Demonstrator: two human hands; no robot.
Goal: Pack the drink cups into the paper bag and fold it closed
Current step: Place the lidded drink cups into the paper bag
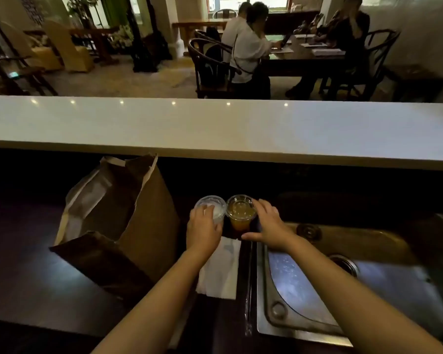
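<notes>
both cups outside paper bag (149, 226); left hand (202, 232) grips milky cup (216, 204), right hand (269, 226) amber cup (241, 210)

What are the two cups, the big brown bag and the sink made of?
The pale cup and the amber cup look like clear, glossy plastic, because you can see through their lids. The bag seems to be matte brown paper with sharp creases. The sink looks like brushed steel: it is grey and reflects light.

No legible text, apparently.
</notes>
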